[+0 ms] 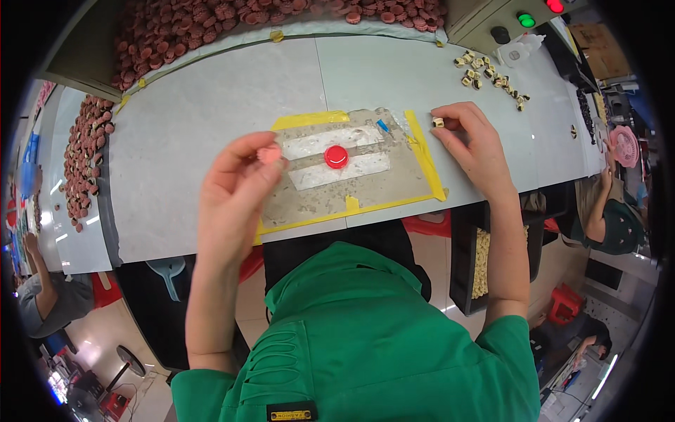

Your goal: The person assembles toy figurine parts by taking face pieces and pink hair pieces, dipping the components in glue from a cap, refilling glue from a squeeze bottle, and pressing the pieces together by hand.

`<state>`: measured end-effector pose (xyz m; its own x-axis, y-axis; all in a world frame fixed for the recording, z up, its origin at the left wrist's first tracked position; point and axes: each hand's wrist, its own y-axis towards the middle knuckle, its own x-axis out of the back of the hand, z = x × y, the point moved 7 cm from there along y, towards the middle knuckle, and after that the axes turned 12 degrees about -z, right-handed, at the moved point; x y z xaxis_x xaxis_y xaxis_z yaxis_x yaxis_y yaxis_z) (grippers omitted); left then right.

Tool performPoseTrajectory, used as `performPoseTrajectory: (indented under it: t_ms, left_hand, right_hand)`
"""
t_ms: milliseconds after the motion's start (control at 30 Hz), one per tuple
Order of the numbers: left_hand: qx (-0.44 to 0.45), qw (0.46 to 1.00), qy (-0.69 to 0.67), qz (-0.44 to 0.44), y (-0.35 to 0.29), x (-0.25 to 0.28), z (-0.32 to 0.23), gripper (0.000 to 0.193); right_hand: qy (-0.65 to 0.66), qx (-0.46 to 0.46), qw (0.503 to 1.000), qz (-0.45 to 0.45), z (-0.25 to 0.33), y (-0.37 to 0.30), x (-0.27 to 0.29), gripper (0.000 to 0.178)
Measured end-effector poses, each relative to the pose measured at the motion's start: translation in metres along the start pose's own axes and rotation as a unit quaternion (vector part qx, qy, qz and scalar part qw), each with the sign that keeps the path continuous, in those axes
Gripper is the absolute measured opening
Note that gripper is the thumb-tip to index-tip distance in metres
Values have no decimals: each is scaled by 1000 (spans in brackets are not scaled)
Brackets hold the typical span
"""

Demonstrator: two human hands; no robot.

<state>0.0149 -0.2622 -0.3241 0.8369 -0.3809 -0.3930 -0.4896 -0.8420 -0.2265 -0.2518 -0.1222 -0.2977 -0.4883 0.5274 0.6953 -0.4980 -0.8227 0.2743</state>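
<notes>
My left hand (239,179) pinches a small pink piece with a ridged edge (269,154) between thumb and fingertips, left of the taped mat. To the right of the mat, my right hand (474,144) holds a small cream-and-black block (438,122) between thumb and forefinger. Between the two hands a glossy red round cap (336,157) rests at the middle of the grey mat (320,199), over the gap between two whitish strips. Neither hand touches the red cap.
A big heap of pink ridged pieces (190,42) lies at the back. More pink pieces (88,151) are at the far left. Loose cream-and-black blocks (477,63) and a clear white bottle (519,50) stand back right. Below the table edge is a dark crate (460,281). Other people sit either side.
</notes>
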Motion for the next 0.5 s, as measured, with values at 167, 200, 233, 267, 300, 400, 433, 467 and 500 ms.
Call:
performPoseTrajectory:
  t_ms: [167,200,233,267,300,400,433,467,500]
  left_hand:
    - [66,995,-68,34,-14,-21,21,35]
    - [65,995,-71,31,-15,-22,21,35]
    - [71,994,-67,38,-15,-24,23,36]
    - [78,994,-63,44,-15,-24,25,37]
    - [78,994,-66,40,-14,-22,26,37]
    - [63,992,-92,54,-12,-19,24,36]
    - [85,986,-126,62,-11,-20,25,36]
    - [106,979,-160,70,-10,-21,27,35]
    - [114,978,-161,74,-11,-20,28,35]
  right_hand:
    - [77,-15,996,-33,-3,0,-10,23]
    - [117,-23,992,-51,-6,0,-11,24]
    - [115,-22,992,-46,-5,0,-13,24]
    - [132,-31,989,-51,-6,-2,-14,24]
    - [150,-40,986,-55,-6,-3,-15,24]
    - [15,0,999,-34,0,-1,-13,23]
    - [33,-13,998,-52,-1,-1,-11,21]
    - [41,-10,998,-45,3,-2,-13,21]
    - [5,13,998,-69,10,-2,-9,20]
